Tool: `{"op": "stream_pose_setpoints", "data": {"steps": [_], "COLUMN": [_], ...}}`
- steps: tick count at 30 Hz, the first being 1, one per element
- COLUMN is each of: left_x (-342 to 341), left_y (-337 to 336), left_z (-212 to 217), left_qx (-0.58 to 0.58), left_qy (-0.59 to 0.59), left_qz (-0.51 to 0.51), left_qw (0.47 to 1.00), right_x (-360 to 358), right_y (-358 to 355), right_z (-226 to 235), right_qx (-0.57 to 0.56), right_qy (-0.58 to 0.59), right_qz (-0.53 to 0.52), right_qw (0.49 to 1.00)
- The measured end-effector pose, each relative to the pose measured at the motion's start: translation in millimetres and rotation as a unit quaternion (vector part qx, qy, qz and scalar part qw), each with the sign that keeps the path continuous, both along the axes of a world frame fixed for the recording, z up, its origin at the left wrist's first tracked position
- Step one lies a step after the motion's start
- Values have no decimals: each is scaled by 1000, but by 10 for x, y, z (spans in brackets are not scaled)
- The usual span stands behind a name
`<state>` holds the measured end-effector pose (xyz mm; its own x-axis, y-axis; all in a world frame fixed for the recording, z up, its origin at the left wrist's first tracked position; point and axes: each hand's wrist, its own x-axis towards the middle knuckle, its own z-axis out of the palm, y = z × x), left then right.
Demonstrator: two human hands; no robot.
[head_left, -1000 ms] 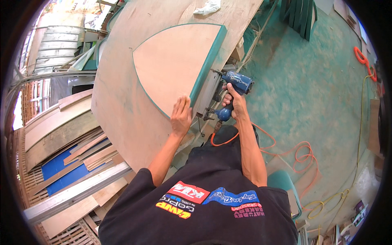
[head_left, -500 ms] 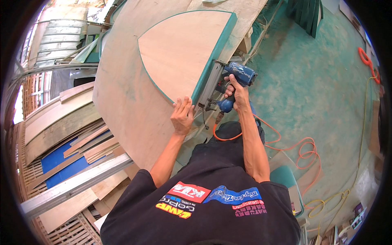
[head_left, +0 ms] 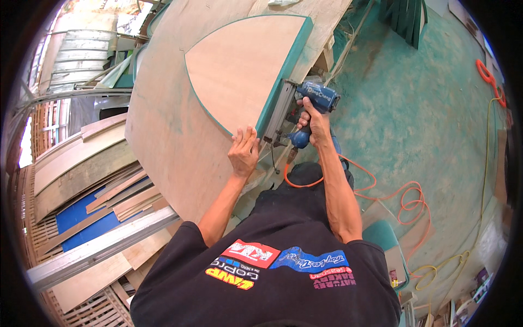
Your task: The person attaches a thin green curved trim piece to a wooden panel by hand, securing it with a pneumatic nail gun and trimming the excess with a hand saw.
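Note:
A curved plywood panel [head_left: 239, 71] with a green edge lies on the wooden worktable [head_left: 158, 125]. My left hand [head_left: 243, 151] rests at the panel's near corner, fingertips on its face and edge, fingers stretched out. My right hand [head_left: 314, 124] wraps round the handle of a blue pneumatic nail gun [head_left: 318, 97]. The gun's nose and its long grey magazine [head_left: 281, 109] lie against or right beside the panel's straight green side; exact contact is hard to tell. An orange air hose [head_left: 305, 186] runs from the gun's base.
Wooden strips and boards [head_left: 81, 158] are stacked at the left behind a metal rail [head_left: 109, 245]. The orange hose coils on the green-stained floor [head_left: 392, 125] to the right, near a green stool [head_left: 381, 235]. Dark green slats [head_left: 404, 22] stand at the far right.
Both hands, the nail gun and the panel keep nearly the same places. The whole view shifts only slightly.

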<state>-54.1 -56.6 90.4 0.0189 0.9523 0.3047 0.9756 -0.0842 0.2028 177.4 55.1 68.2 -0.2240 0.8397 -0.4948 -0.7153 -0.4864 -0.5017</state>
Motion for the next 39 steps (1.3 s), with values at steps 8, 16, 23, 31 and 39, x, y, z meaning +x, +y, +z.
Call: {"op": "stream_pose_setpoints", "data": {"steps": [8,16,23,31,39], "left_x": [117,166,357,234,118], "left_y": [90,187,-23,36,6], "left_z": [55,331,481,347,226], "left_qx": [3,-14,-61,-6,-4], "left_qy": [-5,-25,-108,-115,-100], "left_qz": [5,-11,96,20,-12], "left_qw": [1000,1000,988,993,995], "right_x": [59,98,66,-29,-58], "right_y": [6,-4,-311,-457,-500], "right_z": [35,120,303,280,248], "right_qx": [9,-8,-17,-24,-24], "right_qy": [-3,28,16,19,-30], "right_qz": [10,36,48,31,45], "right_qw": [1000,999,999,999,998]}}
